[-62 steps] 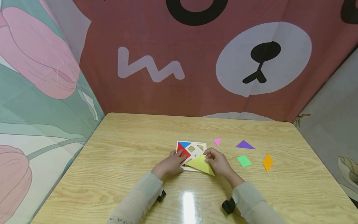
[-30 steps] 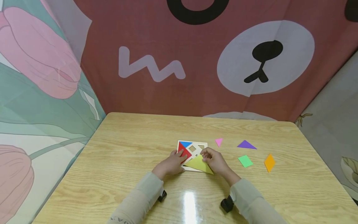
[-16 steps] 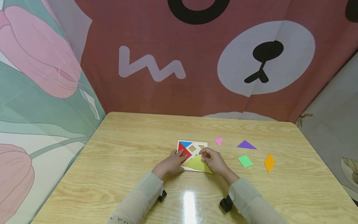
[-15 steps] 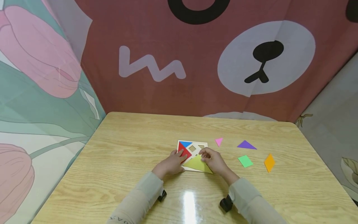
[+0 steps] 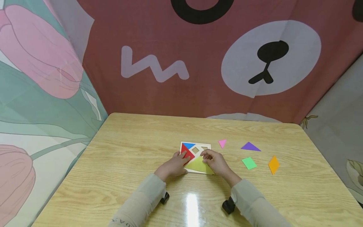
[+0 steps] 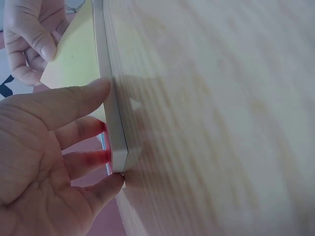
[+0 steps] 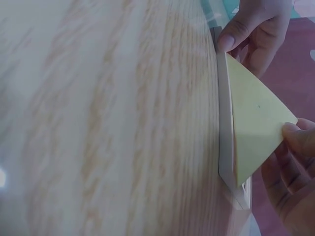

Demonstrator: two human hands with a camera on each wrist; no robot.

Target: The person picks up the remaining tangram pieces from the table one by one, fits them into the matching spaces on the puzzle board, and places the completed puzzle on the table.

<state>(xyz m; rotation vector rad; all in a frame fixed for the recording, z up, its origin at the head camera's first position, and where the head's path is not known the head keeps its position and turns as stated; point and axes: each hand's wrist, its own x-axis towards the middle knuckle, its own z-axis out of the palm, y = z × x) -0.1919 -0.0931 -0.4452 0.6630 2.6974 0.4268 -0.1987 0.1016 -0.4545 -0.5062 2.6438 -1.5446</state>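
The left hand [image 5: 173, 165] gripped the white board [image 5: 200, 149] at its near left corner, fingers over the red triangle [image 5: 189, 153]. The right hand [image 5: 216, 162] pinched the yellow triangle [image 5: 199, 166], tilted over the board's near side. A blue triangle [image 5: 188, 145] sat beyond the red. Rightward I saw a pink triangle [image 5: 222, 143], purple triangle [image 5: 250, 147], green square [image 5: 249, 163] and orange diamond [image 5: 273, 165] lying on the table [image 5: 127, 151].

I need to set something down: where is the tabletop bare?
Bare: the wooden tabletop left of the tangram tray and left hand, and right of the orange parallelogram. Crowded: the tray, where the right hand pinches the yellow triangle, and the stretch with pink triangle, purple triangle, green square.
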